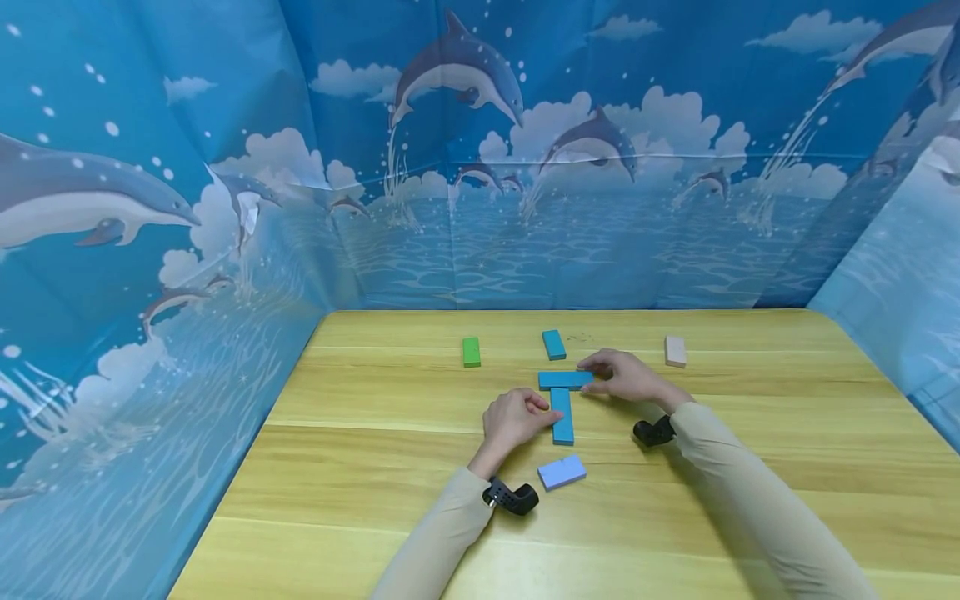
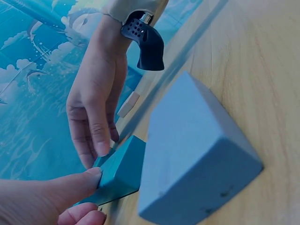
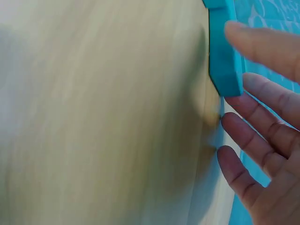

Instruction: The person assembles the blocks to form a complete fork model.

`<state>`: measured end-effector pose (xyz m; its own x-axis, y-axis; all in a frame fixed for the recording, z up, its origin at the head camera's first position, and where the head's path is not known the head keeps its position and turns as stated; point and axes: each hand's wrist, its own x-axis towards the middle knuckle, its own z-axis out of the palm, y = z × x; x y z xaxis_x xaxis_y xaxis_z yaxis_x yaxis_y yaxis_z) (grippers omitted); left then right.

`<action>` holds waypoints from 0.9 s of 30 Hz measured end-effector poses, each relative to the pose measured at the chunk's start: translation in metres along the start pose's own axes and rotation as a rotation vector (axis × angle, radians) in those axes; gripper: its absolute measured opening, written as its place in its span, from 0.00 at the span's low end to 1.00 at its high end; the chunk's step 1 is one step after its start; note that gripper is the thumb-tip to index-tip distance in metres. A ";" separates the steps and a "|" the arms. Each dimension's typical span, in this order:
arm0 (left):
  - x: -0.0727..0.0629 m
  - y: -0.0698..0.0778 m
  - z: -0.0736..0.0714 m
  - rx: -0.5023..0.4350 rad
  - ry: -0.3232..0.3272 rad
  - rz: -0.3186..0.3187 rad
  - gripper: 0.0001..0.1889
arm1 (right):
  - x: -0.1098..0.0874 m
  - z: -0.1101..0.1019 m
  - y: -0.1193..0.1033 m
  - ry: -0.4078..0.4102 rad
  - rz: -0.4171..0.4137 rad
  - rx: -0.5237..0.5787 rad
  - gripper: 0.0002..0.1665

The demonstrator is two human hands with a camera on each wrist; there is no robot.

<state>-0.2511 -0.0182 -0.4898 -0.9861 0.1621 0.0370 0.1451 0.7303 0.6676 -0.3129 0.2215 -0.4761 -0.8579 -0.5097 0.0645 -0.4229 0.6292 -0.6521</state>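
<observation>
A pale-purple rectangular block (image 1: 562,472) lies askew on a yellow wood-grained table (image 1: 360,500), nearest the person at work. Just beyond it, the left hand (image 1: 513,417) rests a thumb on a long blue rectangular bar (image 1: 562,429) pointing away from the person; its fingers bend at the bar's left side, though whether they grip cannot be told. Farther on, the right hand (image 1: 626,377) narrows thumb and forefinger around the right end of a second blue bar, laid crosswise (image 1: 561,380), the other fingers loosely spread. The two bars appear to meet in a T, and the step in hand looks to be squaring that join; the next move likely calls for a light nudge at the crosspiece while the stem is steadied, then a clean release. Behind stand a bright-green rectangular block (image 1: 471,352), a short blue block (image 1: 554,344) and a pale pinkish block (image 1: 675,351), all untouched, before a blue dolphin-print sheet backdrop (image 1: 675,250).
</observation>
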 end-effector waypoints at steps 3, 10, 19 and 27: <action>0.000 0.000 0.000 -0.005 0.004 -0.003 0.13 | -0.002 -0.001 0.000 -0.002 -0.025 -0.025 0.26; 0.000 0.000 0.001 -0.003 0.008 -0.001 0.12 | 0.000 0.005 -0.007 0.035 -0.066 -0.091 0.20; 0.001 0.000 0.002 -0.006 0.006 0.001 0.13 | 0.001 0.008 -0.012 0.057 -0.066 -0.114 0.19; 0.001 0.001 0.001 0.005 -0.002 -0.005 0.13 | 0.002 0.011 -0.010 0.067 -0.066 -0.113 0.19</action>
<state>-0.2515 -0.0170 -0.4899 -0.9867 0.1592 0.0321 0.1401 0.7345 0.6640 -0.3072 0.2071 -0.4776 -0.8429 -0.5145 0.1573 -0.5062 0.6596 -0.5556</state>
